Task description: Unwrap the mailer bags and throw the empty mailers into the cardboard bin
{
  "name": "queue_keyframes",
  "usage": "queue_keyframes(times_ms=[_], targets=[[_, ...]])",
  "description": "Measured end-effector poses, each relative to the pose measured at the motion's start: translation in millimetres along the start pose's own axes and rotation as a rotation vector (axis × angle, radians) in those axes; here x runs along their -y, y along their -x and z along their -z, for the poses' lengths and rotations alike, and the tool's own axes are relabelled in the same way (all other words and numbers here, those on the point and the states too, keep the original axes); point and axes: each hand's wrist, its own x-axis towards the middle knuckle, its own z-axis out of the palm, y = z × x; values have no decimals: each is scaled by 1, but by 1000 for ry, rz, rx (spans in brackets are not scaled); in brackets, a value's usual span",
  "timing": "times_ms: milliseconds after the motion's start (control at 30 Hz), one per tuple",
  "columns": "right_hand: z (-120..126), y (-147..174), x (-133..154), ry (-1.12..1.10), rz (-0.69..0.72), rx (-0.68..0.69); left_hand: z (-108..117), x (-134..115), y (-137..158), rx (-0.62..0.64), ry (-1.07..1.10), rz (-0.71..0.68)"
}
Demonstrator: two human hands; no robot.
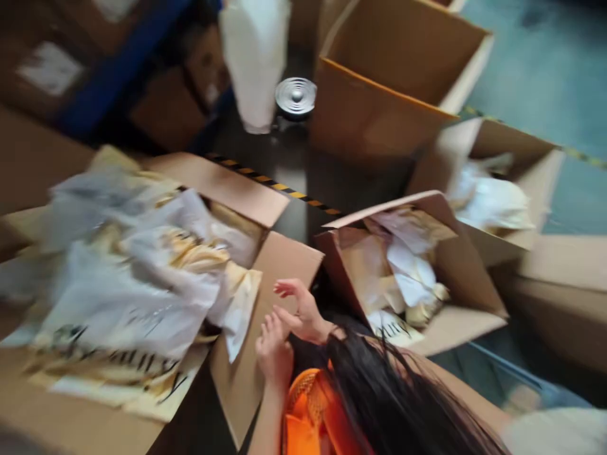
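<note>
Blue beam (118, 69): far left, slanting past brown cartons; blurred.
Heaped bags (128, 303): near left, pale film over yellowish contents, piled above the left carton (213, 183); black lettering on the nearest, too smeared to read.
Right flap (291, 259): splayed outward beside the heap; one bag corner hangs over it.
Left hand (275, 354): over or against this flap, contact cannot be told; grip relaxed, fingers nearly straight, nothing seen in it.
Right hand (306, 309): just beyond and right of the left hand; grip moderately wide, thumb apart from fingers, nothing seen in it.
Right carton (465, 325): right of the hands, flaps up, with a smaller load of bags (408, 265).
Far right carton (545, 170): behind it, a whitish bundle (500, 199) inside.
Step in hand: judged as between holds, both hands free beside the heap.
Next move: handling a bag would call for a leftward reach over the flap, grip widened, then closed on loose film; neighbouring bags could drag along.
</note>
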Motion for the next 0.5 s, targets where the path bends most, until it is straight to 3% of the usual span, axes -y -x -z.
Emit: queue_keyframes(times_ms=[67, 133, 200, 267, 367, 500], targets=[[71, 29, -20, 141, -24, -274, -1, -7, -4, -3, -105, -54], [138, 54, -52, 336, -149, -473, 0, -6, -8, -39, -231, -114], [196, 75, -94, 517, -365, -569, 3, -1, -11, -67, -315, -184], [238, 88, -137, 676, -600, -620, 8, 3, -11, -61, -362, -229], [275, 88, -191, 873, -823, -521, 13, 4, -10, 3, -411, -201], [306, 50, -236, 1106, -795, -173, 12, 1, -9, 108, -481, -46]])
